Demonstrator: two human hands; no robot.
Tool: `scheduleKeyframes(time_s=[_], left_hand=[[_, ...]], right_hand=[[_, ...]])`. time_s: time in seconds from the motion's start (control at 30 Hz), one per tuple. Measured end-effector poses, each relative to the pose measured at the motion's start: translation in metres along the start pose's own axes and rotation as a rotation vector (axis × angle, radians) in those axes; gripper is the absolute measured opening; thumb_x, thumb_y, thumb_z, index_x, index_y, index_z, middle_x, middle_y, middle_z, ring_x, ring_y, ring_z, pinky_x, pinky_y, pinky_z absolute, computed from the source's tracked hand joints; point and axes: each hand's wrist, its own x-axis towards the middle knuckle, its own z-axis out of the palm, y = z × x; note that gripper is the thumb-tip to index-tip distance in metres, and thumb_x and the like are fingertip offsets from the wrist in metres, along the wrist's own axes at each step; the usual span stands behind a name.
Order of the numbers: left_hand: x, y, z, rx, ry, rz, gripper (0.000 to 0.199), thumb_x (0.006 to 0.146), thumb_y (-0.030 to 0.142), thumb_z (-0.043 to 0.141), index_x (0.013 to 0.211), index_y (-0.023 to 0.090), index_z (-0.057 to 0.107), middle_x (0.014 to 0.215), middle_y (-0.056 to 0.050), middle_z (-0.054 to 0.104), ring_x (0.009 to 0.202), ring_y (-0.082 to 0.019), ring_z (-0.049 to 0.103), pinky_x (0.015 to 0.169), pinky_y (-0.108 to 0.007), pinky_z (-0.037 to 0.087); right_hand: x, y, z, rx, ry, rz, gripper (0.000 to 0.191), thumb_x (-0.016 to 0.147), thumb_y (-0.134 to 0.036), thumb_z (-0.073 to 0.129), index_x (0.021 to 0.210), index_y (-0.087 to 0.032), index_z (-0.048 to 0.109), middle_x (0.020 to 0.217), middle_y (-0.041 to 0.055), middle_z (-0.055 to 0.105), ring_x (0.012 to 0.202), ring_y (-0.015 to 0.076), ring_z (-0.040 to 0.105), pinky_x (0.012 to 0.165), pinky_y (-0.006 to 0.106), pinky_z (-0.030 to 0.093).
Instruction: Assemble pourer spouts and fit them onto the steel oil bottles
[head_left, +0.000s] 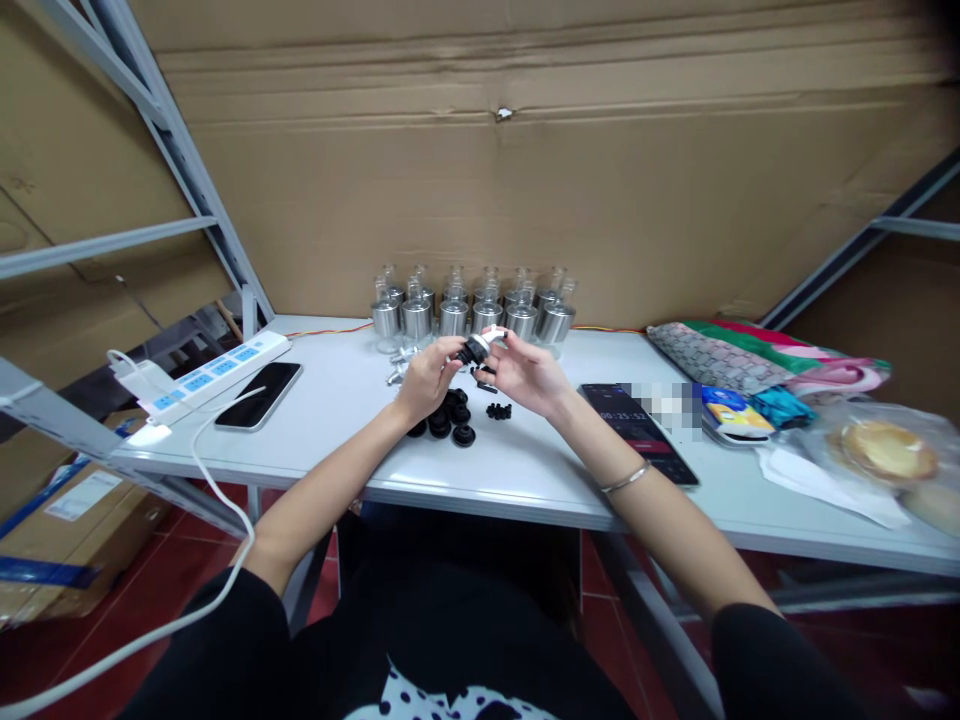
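In front of me, above the table, is a pour spout [474,350] with a black ridged cap and a pale, shiny bent tube. My left hand [429,380] is closed around the black cap end. At the tube's tip, the thumb and a finger of my right hand [529,376] pinch; a small dark piece shows there. Below my hands lies a pile of black caps [463,434]. Small black pieces [499,411] sit to its right. Shiny metal spouts [397,372] lie behind my left hand, which partly hides them.
Several glass bottles with metal sleeves [454,318] stand in rows at the back. On the left are a power strip [217,375] and a phone [262,392]. A tablet with a timer [637,440], a cloth bag [720,355] and wrapped food [885,450] lie on the right.
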Motion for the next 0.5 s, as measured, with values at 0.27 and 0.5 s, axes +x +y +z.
scheduleKeyframes(time_s=[0.27, 0.5], left_hand=[[0.0006, -0.0006, 0.0006, -0.04, -0.036, 0.062, 0.025, 0.1, 0.034, 0.032, 0.117, 0.02, 0.043, 0.108, -0.009, 0.06, 0.083, -0.012, 0.061, 0.073, -0.025, 0.05], [0.0037, 0.0043, -0.0033, 0.055, -0.047, 0.135, 0.031, 0.1, 0.024, 0.031, 0.13, 0.025, 0.038, 0.126, -0.01, 0.049, 0.111, -0.016, 0.055, 0.089, -0.031, 0.05]], right_hand=[[-0.0007, -0.0016, 0.0021, 0.048, -0.006, -0.016, 0.017, 0.075, -0.038, 0.069, 0.089, -0.028, 0.066, 0.093, -0.0002, 0.064, 0.084, 0.0163, 0.058, 0.073, 0.031, 0.05], [-0.0003, -0.0007, 0.0005, 0.024, 0.002, -0.014, 0.013, 0.079, -0.037, 0.064, 0.089, -0.029, 0.065, 0.094, -0.0006, 0.063, 0.085, 0.0164, 0.058, 0.074, 0.031, 0.049]])
